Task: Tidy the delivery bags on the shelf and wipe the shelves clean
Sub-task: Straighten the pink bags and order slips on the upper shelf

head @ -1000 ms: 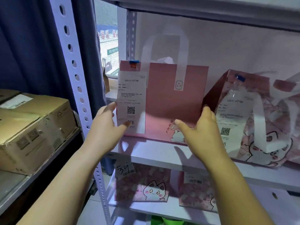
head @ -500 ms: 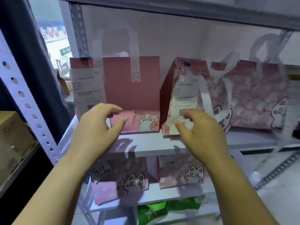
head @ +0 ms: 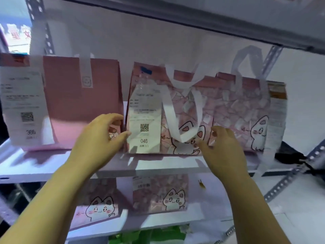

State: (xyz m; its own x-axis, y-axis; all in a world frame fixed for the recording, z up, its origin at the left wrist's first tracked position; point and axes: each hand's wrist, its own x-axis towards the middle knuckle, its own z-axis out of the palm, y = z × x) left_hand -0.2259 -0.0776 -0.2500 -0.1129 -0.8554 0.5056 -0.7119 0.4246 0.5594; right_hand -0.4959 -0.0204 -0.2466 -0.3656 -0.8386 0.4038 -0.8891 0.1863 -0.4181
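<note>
Head view: we see three pink delivery bags standing upright in a row on the middle shelf (head: 158, 164). The left hand (head: 98, 138) pinches the left edge of the cat-print middle bag (head: 182, 104), fingers curled at its side and thumb on the lower left edge of its receipt (head: 144, 120), marked 046. The right hand (head: 223, 148) has its fingers curled against the front of that bag near its right edge, beside the drooping white handle (head: 168, 111); we cannot tell if it holds anything. The plain pink bag (head: 73, 103) stands just left, the second cat-print bag (head: 239, 111) touching on the right. On the lower shelf (head: 158, 221), we see two more cat-print bags (head: 161, 196).
</note>
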